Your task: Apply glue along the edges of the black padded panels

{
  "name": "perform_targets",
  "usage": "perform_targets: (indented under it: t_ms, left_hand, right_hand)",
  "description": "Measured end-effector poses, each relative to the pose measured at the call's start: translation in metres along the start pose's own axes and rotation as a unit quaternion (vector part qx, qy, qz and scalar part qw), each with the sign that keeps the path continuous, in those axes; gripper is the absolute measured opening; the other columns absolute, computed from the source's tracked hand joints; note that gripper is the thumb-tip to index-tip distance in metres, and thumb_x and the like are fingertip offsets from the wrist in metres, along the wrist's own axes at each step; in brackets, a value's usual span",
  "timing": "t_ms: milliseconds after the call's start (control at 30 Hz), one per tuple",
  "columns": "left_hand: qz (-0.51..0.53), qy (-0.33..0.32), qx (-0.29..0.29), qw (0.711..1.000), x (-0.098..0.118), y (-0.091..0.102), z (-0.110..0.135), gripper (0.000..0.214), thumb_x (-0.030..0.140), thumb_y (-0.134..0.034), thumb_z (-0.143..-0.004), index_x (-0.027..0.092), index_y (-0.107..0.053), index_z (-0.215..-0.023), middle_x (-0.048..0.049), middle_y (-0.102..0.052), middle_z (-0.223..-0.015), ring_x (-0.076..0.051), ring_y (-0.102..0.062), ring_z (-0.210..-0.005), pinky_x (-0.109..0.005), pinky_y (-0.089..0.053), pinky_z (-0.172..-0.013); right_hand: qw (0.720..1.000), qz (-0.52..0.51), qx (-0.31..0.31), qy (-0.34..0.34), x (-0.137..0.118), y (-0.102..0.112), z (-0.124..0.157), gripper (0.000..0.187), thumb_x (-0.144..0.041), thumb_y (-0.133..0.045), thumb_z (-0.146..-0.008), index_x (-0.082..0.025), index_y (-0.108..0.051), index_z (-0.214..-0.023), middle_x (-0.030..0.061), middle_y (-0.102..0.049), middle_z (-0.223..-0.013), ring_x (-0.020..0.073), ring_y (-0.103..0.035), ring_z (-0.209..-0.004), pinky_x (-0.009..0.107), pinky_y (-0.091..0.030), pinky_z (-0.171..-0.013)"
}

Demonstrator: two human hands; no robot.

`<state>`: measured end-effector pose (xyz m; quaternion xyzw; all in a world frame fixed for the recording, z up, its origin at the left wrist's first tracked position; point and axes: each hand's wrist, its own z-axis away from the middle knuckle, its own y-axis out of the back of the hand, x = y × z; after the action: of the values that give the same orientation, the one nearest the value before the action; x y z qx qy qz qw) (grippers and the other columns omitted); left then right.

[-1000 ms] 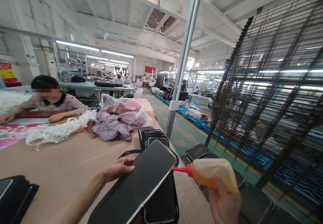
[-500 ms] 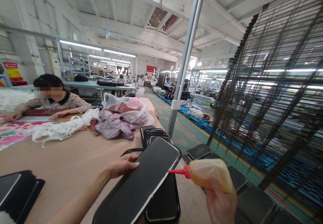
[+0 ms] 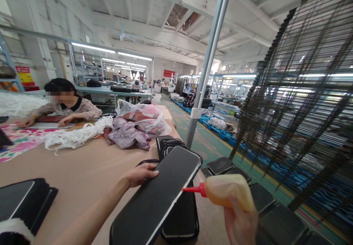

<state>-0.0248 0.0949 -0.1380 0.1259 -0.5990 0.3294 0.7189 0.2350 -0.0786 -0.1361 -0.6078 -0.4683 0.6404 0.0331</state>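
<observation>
My left hand grips the left edge of a long black panel with rounded corners, thumb on top. The panel is tilted over the table, and a whitish line runs along its right edge. My right hand is wrapped round a squeeze bottle of amber liquid, held on its side. Its red nozzle tip meets the panel's right edge. Beneath lies another black panel, partly covered. Just beyond stands a stack of similar panels.
More black panels lie at the right, and another stack sits at the left of the brown table. Beyond are white strips, a plastic bag of cloth and a seated co-worker. A metal post and wire rack rise at the right.
The bottle's nozzle has moved a little down along the panel's right edge, toward me. The camera view has shifted slightly. Both hands keep their hold.
</observation>
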Motion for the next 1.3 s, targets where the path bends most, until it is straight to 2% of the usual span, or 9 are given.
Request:
perform_targets:
  t_ms: [133,300,467,633,1000,1300]
  left_hand:
    - [0.012,0.005,0.006,1.0,0.003,0.0,-0.003,0.046,0.035,-0.076,-0.068,0.015,-0.066,-0.108,-0.0099,-0.071,-0.099,-0.02,-0.067,-0.085,-0.03,-0.051,-0.078]
    - [0.009,0.01,0.016,1.0,0.005,0.001,-0.009,0.041,0.036,-0.077,-0.067,0.014,-0.069,-0.101,-0.0101,-0.071,-0.098,-0.019,-0.067,-0.082,-0.028,-0.051,-0.075]
    - [0.006,0.013,0.029,0.999,0.005,0.0,-0.013,0.042,0.037,-0.077,-0.066,0.014,-0.069,-0.099,-0.009,-0.072,-0.094,-0.02,-0.067,-0.082,-0.03,-0.051,-0.073]
    - [0.015,0.015,0.029,0.999,0.009,-0.003,-0.015,0.045,0.038,-0.079,-0.062,0.014,-0.069,-0.098,-0.0095,-0.072,-0.092,-0.02,-0.067,-0.08,-0.03,-0.051,-0.073]
    - [0.034,0.033,0.046,0.998,0.014,-0.003,-0.02,0.045,0.038,-0.083,-0.055,0.014,-0.07,-0.091,-0.0085,-0.073,-0.09,-0.02,-0.067,-0.077,-0.029,-0.051,-0.069]
    - [0.052,0.031,0.059,0.996,0.018,-0.005,-0.022,0.046,0.037,-0.085,-0.052,0.012,-0.07,-0.087,-0.0069,-0.073,-0.078,-0.019,-0.067,-0.072,-0.029,-0.051,-0.067]
  right_hand:
    - [1.0,0.002,0.001,-0.001,0.001,-0.001,0.002,0.044,-0.028,-0.084,-0.062,-0.015,-0.064,-0.1,0.0023,-0.064,-0.094,0.0186,-0.06,-0.092,0.022,-0.052,-0.075]
    - [1.0,0.007,-0.016,0.003,0.002,0.0,0.004,0.044,-0.026,-0.081,-0.067,-0.015,-0.062,-0.105,0.0028,-0.064,-0.098,0.0179,-0.06,-0.093,0.023,-0.052,-0.078]
    - [1.0,-0.004,-0.013,-0.014,0.001,-0.001,0.007,0.047,-0.028,-0.084,-0.063,-0.016,-0.063,-0.104,0.0021,-0.065,-0.097,0.0165,-0.06,-0.091,0.021,-0.052,-0.079]
    - [0.999,-0.011,-0.011,-0.03,0.0,-0.001,0.009,0.049,-0.029,-0.085,-0.062,-0.016,-0.064,-0.105,0.0034,-0.064,-0.102,0.0189,-0.059,-0.096,0.024,-0.052,-0.079]
    - [0.999,-0.017,-0.006,-0.031,-0.004,-0.005,0.014,0.052,-0.03,-0.088,-0.057,-0.019,-0.065,-0.103,0.0014,-0.066,-0.097,0.0166,-0.061,-0.09,0.02,-0.052,-0.077]
    - [0.999,-0.021,-0.002,-0.035,-0.001,-0.002,0.014,0.053,-0.027,-0.087,-0.056,-0.017,-0.065,-0.103,0.0025,-0.067,-0.094,0.0176,-0.063,-0.086,0.021,-0.054,-0.074]
